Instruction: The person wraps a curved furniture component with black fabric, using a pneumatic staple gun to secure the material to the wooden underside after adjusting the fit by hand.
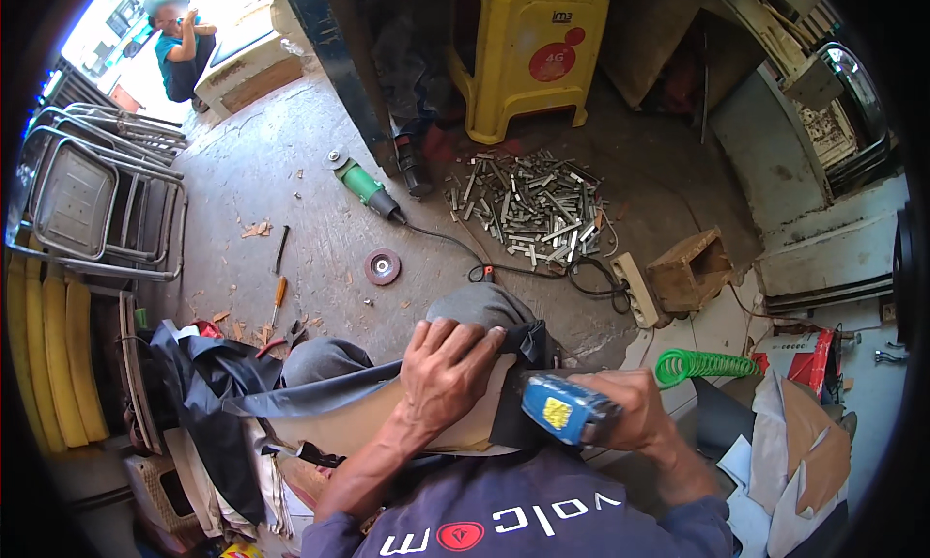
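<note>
On my lap lies a tan board, like a seat panel, with dark blue-black fabric folded over its edge. My left hand has its fingers curled on the folded fabric along the far edge, pinching it against the board. In my right hand is a blue staple gun with a yellow label, its nose close to the board's right end. Whether the nose touches the fabric is hidden. More dark fabric hangs down at the left.
A green angle grinder, a sanding disc and a screwdriver lie on the floor. Beyond are a metal-strip heap and a yellow stool. A green coiled hose is right; folding chairs lean left. Someone sits outside.
</note>
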The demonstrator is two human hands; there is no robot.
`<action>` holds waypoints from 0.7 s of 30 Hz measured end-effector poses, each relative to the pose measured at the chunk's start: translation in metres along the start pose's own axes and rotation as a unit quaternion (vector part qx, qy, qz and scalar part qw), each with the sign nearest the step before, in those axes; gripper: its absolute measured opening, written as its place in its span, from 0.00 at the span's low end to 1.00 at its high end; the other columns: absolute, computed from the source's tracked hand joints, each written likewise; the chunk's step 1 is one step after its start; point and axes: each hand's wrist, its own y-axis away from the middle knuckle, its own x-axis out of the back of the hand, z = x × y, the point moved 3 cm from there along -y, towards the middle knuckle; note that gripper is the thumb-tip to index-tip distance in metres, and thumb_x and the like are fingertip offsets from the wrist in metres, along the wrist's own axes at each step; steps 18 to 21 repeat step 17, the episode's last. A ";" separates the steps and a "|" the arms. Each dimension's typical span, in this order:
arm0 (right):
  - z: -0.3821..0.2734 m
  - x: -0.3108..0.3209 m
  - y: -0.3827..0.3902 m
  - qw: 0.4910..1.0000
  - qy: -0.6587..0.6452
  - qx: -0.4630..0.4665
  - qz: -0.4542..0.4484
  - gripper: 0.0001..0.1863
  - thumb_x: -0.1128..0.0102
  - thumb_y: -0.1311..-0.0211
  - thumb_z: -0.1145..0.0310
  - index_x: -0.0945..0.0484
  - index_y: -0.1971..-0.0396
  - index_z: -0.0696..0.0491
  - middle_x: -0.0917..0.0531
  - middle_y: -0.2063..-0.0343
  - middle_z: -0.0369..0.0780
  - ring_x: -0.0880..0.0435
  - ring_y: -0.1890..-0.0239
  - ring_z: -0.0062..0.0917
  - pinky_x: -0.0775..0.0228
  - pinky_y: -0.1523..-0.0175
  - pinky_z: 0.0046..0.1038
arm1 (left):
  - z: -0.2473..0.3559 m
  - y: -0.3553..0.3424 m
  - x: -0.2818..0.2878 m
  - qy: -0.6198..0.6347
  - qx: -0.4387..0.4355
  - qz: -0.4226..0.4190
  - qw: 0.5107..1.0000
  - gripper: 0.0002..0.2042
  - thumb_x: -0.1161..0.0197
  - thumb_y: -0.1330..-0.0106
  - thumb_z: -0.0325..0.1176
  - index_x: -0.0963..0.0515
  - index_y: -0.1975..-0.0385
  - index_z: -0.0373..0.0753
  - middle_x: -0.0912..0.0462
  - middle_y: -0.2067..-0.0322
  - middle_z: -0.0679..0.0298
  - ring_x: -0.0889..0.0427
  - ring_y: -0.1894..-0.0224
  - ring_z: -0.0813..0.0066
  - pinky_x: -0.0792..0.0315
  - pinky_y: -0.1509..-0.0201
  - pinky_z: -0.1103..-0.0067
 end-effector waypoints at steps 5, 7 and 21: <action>-0.003 -0.028 0.007 0.998 -0.006 -0.040 0.055 0.29 0.24 0.51 0.47 0.16 0.59 0.57 0.12 0.69 0.46 0.11 0.69 0.40 0.18 0.63 0.36 | -0.007 0.013 -0.002 0.017 -0.109 -0.021 0.994 0.21 0.32 0.50 0.30 0.16 0.52 0.37 0.21 0.64 0.69 0.26 0.68 0.76 0.35 0.67 0.77; -0.004 -0.035 0.008 0.998 -0.013 -0.046 0.050 0.27 0.24 0.50 0.49 0.16 0.58 0.56 0.11 0.68 0.46 0.11 0.68 0.40 0.18 0.63 0.36 | -0.011 0.019 0.002 0.034 -0.137 -0.034 0.989 0.21 0.33 0.49 0.31 0.16 0.52 0.34 0.22 0.63 0.69 0.27 0.69 0.76 0.35 0.67 0.77; -0.017 -0.032 0.024 0.984 0.019 -0.132 0.117 0.25 0.24 0.58 0.69 0.17 0.56 0.61 0.12 0.68 0.48 0.09 0.66 0.40 0.18 0.59 0.35 | -0.003 0.027 -0.001 0.002 -0.108 -0.065 0.992 0.21 0.34 0.44 0.28 0.18 0.49 0.33 0.24 0.64 0.68 0.26 0.66 0.76 0.33 0.65 0.77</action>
